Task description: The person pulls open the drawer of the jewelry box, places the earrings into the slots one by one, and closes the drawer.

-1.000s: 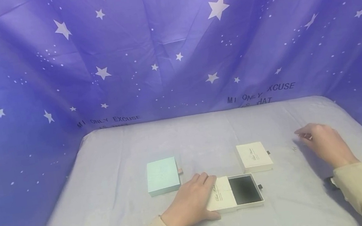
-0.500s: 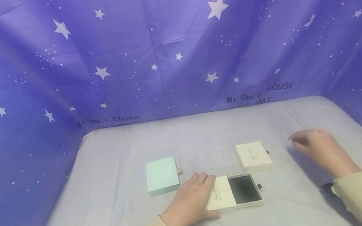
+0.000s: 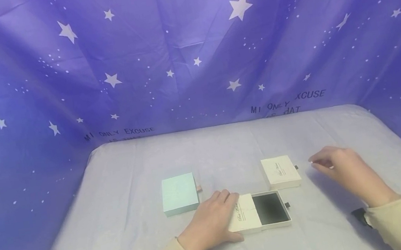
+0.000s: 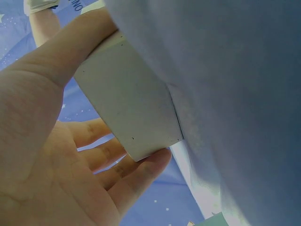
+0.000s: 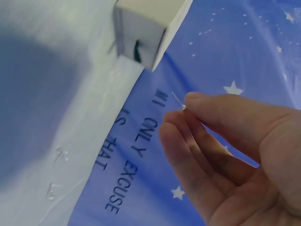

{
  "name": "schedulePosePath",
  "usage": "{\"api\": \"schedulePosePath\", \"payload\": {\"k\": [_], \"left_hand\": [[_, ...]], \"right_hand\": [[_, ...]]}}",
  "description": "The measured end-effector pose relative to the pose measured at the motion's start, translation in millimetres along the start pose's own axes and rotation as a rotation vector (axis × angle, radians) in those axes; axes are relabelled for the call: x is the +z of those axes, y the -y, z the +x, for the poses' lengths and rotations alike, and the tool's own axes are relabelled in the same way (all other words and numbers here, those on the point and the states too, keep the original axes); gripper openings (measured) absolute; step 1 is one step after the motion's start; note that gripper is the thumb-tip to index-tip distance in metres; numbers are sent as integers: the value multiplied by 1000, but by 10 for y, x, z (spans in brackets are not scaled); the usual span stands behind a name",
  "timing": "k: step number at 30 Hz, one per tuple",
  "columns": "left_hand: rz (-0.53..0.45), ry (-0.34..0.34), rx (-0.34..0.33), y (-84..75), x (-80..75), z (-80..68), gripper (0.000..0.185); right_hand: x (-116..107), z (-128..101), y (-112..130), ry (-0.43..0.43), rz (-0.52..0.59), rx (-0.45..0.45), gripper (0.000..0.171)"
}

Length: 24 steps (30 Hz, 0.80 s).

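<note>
A white drawer box (image 3: 245, 217) lies near the front of the table, its drawer (image 3: 271, 209) slid out to the right and showing a dark lining. My left hand (image 3: 223, 213) holds the box's sleeve, thumb on the near side and fingers on the far side; the left wrist view shows the sleeve (image 4: 127, 108) between them. My right hand (image 3: 315, 163) hovers just right of a closed white box (image 3: 281, 172). In the right wrist view its thumb and fingertips (image 5: 188, 110) pinch a tiny thin stud-like piece (image 5: 178, 100).
A mint-green box (image 3: 179, 194) with a small tab lies to the left of my left hand. The table (image 3: 204, 150) is covered in pale cloth. A purple star-printed curtain (image 3: 190, 49) encloses it at the back and both sides.
My right hand has moved left, from the table's right side toward the closed white box. My left hand and the boxes have stayed put.
</note>
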<state>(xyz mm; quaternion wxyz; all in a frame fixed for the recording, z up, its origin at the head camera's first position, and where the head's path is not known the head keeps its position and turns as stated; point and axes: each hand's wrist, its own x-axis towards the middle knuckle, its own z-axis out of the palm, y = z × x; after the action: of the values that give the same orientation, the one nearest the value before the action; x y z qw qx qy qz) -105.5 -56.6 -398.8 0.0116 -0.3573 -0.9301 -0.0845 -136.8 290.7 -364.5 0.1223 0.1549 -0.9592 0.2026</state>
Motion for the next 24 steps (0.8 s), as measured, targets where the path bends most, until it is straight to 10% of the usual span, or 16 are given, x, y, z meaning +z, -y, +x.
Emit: {"api": "schedulePosePath", "payload": {"k": [24], "left_hand": [[5, -17, 3, 8, 20, 4, 85]], "right_hand": [[160, -75, 515, 58, 36, -127, 13]]}}
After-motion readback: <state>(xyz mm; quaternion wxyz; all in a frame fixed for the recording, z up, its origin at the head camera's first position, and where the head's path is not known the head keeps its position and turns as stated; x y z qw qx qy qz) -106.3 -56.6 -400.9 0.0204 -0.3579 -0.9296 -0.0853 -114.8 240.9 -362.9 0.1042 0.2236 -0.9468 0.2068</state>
